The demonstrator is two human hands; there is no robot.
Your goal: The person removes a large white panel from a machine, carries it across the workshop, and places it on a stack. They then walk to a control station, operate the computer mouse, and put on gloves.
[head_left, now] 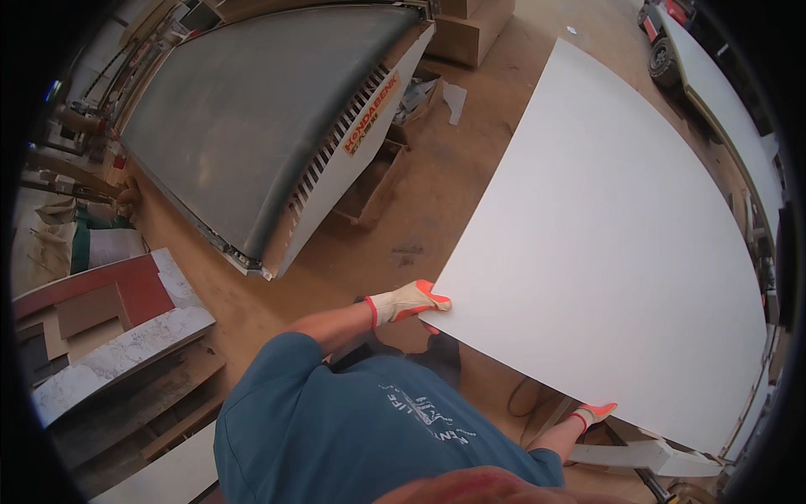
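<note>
A large white panel [604, 218] fills the right half of the head view, held level above the sawdust floor. My left hand [409, 301], in a cream glove with orange fingertips, grips the panel's near left corner. My right hand [594, 412], in the same kind of glove, holds the near edge from underneath, further right. My blue shirt [353, 428] shows at the bottom.
A long grey and white machine [252, 126] stands to the left. Open cardboard boxes [374, 189] lie beside it on the floor. Stacked board offcuts [117, 336] sit at lower left. Another white panel [730, 109] and a wheeled vehicle [663, 50] are at upper right.
</note>
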